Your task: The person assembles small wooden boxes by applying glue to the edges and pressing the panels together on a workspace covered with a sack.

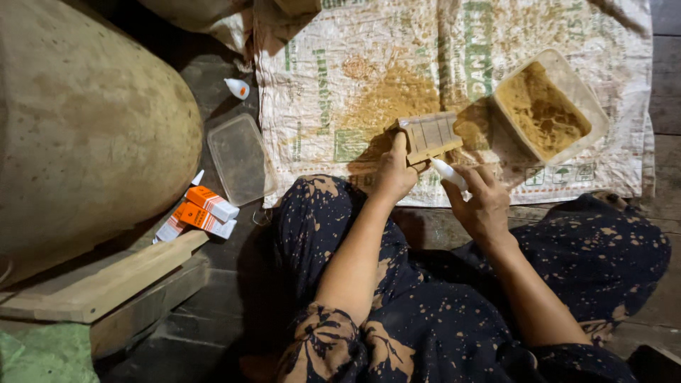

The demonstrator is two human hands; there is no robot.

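Observation:
My left hand grips a small rectangular wooden piece with grooves across its face, holding it just above a woven sack spread on the floor. My right hand holds a small white glue bottle with its tip pointed at the lower edge of the wooden piece. A heap of brown sawdust lies on the sack behind the piece.
A clear plastic tub of sawdust sits at the right on the sack. Its clear lid lies left of the sack, near a white bottle cap and orange-and-white boxes. A large rounded wooden form and planks fill the left.

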